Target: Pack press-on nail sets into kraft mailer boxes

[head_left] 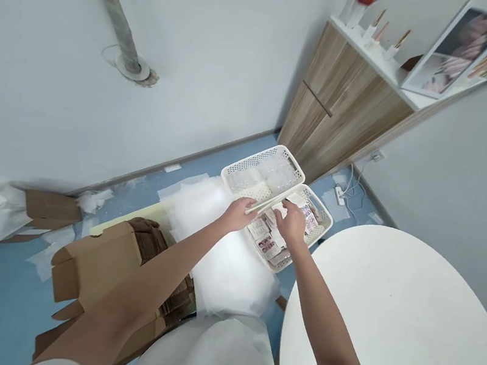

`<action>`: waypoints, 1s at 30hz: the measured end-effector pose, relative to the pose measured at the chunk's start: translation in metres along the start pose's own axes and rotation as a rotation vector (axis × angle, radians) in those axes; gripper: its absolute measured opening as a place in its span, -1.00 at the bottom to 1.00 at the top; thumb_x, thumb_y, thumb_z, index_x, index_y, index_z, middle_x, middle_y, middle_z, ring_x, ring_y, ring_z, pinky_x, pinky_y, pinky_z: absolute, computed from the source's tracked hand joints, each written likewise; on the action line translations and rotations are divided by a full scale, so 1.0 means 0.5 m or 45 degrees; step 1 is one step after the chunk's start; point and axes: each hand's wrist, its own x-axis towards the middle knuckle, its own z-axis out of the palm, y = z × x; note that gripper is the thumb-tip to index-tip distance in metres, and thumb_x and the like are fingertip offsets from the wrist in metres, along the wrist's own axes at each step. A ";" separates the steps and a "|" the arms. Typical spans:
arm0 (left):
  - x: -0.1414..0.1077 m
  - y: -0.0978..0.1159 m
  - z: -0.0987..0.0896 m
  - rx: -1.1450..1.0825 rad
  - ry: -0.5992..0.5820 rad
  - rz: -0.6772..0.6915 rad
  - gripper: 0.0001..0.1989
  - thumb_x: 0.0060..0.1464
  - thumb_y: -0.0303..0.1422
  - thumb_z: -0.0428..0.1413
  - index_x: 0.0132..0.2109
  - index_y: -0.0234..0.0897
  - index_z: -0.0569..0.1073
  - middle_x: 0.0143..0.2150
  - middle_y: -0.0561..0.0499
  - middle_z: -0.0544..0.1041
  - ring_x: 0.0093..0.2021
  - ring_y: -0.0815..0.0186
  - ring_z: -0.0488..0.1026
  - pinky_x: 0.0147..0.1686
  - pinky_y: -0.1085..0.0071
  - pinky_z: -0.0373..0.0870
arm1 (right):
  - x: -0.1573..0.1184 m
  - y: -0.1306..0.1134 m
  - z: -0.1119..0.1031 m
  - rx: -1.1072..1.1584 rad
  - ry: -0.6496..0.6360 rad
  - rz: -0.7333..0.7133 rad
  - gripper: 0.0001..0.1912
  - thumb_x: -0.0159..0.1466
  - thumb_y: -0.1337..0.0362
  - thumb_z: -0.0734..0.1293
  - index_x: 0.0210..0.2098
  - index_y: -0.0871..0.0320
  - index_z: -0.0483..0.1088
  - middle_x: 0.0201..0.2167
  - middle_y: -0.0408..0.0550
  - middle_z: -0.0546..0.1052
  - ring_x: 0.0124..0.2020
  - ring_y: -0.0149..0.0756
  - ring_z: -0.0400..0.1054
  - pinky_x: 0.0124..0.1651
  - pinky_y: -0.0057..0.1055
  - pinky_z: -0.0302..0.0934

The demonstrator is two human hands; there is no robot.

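My left hand (238, 214) is closed on a pale rim between two white plastic baskets; its far fingers are partly hidden. The farther basket (253, 161) has perforated walls and holds clear plastic packets (276, 169). Tilted beside it, the nearer basket (326, 221) contains several small printed packets (267, 245), white with pinkish pictures. Over this nearer basket, my right hand (292, 222) reaches in with thumb and forefinger apart, close to the packets. Nothing shows between those fingers, though the rest of the hand hides part of the contents.
White plastic bags (231, 273) lie heaped before me. Left of them is an open cardboard box (106, 259) with dark brown contents. A round white table (397, 318) stands at right. Behind are a wooden cabinet (341, 93) and a power strip (339, 195) with cables on the blue floor.
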 end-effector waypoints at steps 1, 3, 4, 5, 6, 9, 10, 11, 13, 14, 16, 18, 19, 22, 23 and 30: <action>0.030 0.002 0.006 0.031 0.003 -0.012 -0.65 -0.06 -0.36 0.08 -0.05 -0.26 0.38 -0.06 -0.13 0.43 -0.08 0.18 0.40 -0.11 0.28 0.35 | 0.024 -0.001 0.007 -0.063 0.006 -0.009 -0.64 0.16 0.18 0.21 -0.07 0.17 0.31 -0.17 0.09 0.41 -0.10 -0.07 0.22 -0.07 -0.17 0.04; 0.087 0.001 0.019 0.082 0.019 -0.035 -0.62 -0.06 -0.38 0.08 -0.03 -0.29 0.37 -0.03 -0.15 0.40 -0.06 0.15 0.38 -0.07 0.25 0.32 | 0.066 -0.004 0.023 -0.156 0.000 -0.015 -0.64 0.17 0.15 0.20 -0.08 0.16 0.31 -0.15 0.13 0.38 -0.06 -0.01 0.16 -0.05 -0.13 -0.04; 0.112 0.000 0.026 0.091 0.015 -0.036 -0.61 -0.07 -0.39 0.08 -0.02 -0.29 0.36 -0.03 -0.14 0.40 -0.05 0.14 0.37 -0.05 0.25 0.31 | 0.085 -0.005 0.031 -0.188 -0.012 -0.018 -0.64 0.17 0.14 0.20 -0.08 0.16 0.31 -0.14 0.14 0.36 -0.06 0.00 0.14 -0.05 -0.11 -0.07; 0.135 -0.003 0.033 0.095 0.026 -0.037 -0.59 -0.08 -0.40 0.09 -0.01 -0.29 0.35 -0.02 -0.14 0.39 -0.03 0.14 0.35 -0.03 0.25 0.28 | 0.101 -0.007 0.040 -0.216 -0.025 -0.023 -0.65 0.17 0.14 0.20 -0.09 0.16 0.32 -0.14 0.15 0.35 -0.06 0.00 0.13 -0.05 -0.11 -0.09; 0.155 -0.006 0.040 0.099 0.027 -0.036 -0.56 -0.09 -0.42 0.09 0.01 -0.29 0.34 -0.01 -0.13 0.38 -0.01 0.13 0.34 0.00 0.25 0.26 | 0.116 -0.008 0.048 -0.244 -0.037 -0.026 -0.66 0.17 0.15 0.19 -0.11 0.17 0.32 -0.14 0.16 0.35 -0.07 0.00 0.12 -0.05 -0.10 -0.11; 0.200 -0.016 0.059 0.118 0.008 -0.027 -0.47 -0.10 -0.47 0.09 0.09 -0.31 0.26 0.04 -0.14 0.32 0.03 0.13 0.29 0.06 0.24 0.18 | 0.150 -0.005 0.069 -0.322 -0.059 -0.012 -0.71 0.17 0.19 0.19 -0.16 0.20 0.33 -0.18 0.17 0.36 -0.11 -0.02 0.12 -0.05 -0.08 -0.17; 0.211 -0.020 0.064 0.127 -0.005 -0.024 -0.44 -0.11 -0.49 0.08 0.11 -0.32 0.24 0.05 -0.15 0.31 0.04 0.13 0.28 0.08 0.24 0.16 | 0.158 -0.003 0.075 -0.340 -0.064 -0.001 -0.72 0.17 0.20 0.19 -0.18 0.21 0.33 -0.20 0.17 0.37 -0.12 -0.03 0.12 -0.05 -0.08 -0.18; 0.221 -0.023 0.068 0.138 -0.019 -0.021 -0.42 -0.12 -0.50 0.08 0.12 -0.34 0.22 0.04 -0.16 0.30 0.04 0.13 0.27 0.09 0.24 0.14 | 0.164 -0.001 0.080 -0.352 -0.068 0.009 -0.74 0.17 0.21 0.20 -0.20 0.22 0.33 -0.22 0.16 0.38 -0.13 -0.03 0.13 -0.04 -0.07 -0.19; 0.236 -0.028 0.074 0.161 -0.048 -0.006 -0.39 -0.13 -0.53 0.07 0.14 -0.36 0.19 0.02 -0.17 0.31 0.04 0.12 0.26 0.10 0.24 0.12 | 0.173 0.002 0.087 -0.356 -0.067 0.025 -0.76 0.16 0.22 0.20 -0.23 0.22 0.33 -0.25 0.15 0.40 -0.14 -0.03 0.13 -0.04 -0.05 -0.22; 0.241 -0.030 0.076 0.172 -0.058 0.004 -0.38 -0.12 -0.54 0.06 0.15 -0.36 0.17 0.01 -0.17 0.32 0.04 0.12 0.26 0.09 0.23 0.13 | 0.175 0.002 0.091 -0.351 -0.067 0.027 -0.77 0.15 0.22 0.21 -0.25 0.22 0.32 -0.27 0.14 0.41 -0.15 -0.03 0.13 -0.03 -0.05 -0.23; 0.248 -0.034 0.079 0.184 -0.076 0.026 -0.37 -0.11 -0.56 0.03 0.17 -0.34 0.14 0.00 -0.16 0.32 0.03 0.13 0.26 0.07 0.23 0.15 | 0.177 0.002 0.096 -0.333 -0.077 0.034 -0.80 0.15 0.24 0.21 -0.27 0.21 0.32 -0.31 0.14 0.43 -0.15 -0.03 0.14 -0.02 -0.03 -0.26; 0.251 -0.037 0.081 0.193 -0.085 0.041 -0.38 -0.10 -0.58 0.00 0.17 -0.32 0.14 0.02 -0.15 0.31 0.02 0.15 0.27 0.05 0.24 0.18 | 0.176 0.000 0.102 -0.311 -0.098 0.044 -0.82 0.15 0.27 0.20 -0.28 0.20 0.32 -0.33 0.13 0.45 -0.16 -0.04 0.15 -0.01 -0.02 -0.29; 0.251 -0.039 0.082 0.201 -0.085 0.046 -0.39 -0.10 -0.59 -0.02 0.16 -0.31 0.15 0.03 -0.14 0.30 0.02 0.16 0.27 0.04 0.25 0.19 | 0.176 -0.001 0.105 -0.304 -0.110 0.051 -0.82 0.15 0.28 0.20 -0.28 0.20 0.32 -0.34 0.13 0.46 -0.17 -0.05 0.16 -0.01 -0.01 -0.30; 0.249 -0.046 0.084 0.243 -0.051 0.059 -0.46 -0.09 -0.60 -0.05 0.11 -0.31 0.21 0.03 -0.13 0.30 0.01 0.18 0.28 0.04 0.26 0.20 | 0.175 -0.002 0.113 -0.302 -0.147 0.065 -0.82 0.15 0.30 0.18 -0.27 0.19 0.32 -0.37 0.12 0.48 -0.20 -0.07 0.20 -0.01 -0.01 -0.31; 0.248 -0.049 0.084 0.256 -0.039 0.063 -0.48 -0.08 -0.60 -0.05 0.09 -0.31 0.22 0.02 -0.12 0.31 0.01 0.19 0.28 0.03 0.27 0.21 | 0.176 -0.002 0.115 -0.307 -0.158 0.069 -0.82 0.16 0.30 0.17 -0.27 0.19 0.32 -0.39 0.12 0.48 -0.20 -0.06 0.20 -0.01 -0.01 -0.31; 0.238 -0.062 0.083 0.301 -0.031 0.031 -0.53 -0.08 -0.57 0.00 0.05 -0.33 0.23 -0.04 -0.15 0.36 -0.02 0.15 0.31 -0.01 0.24 0.24 | 0.191 -0.002 0.127 -0.361 -0.193 0.113 -0.82 0.13 0.38 0.17 -0.29 0.19 0.35 -0.47 0.11 0.49 -0.22 -0.06 0.26 0.00 0.04 -0.36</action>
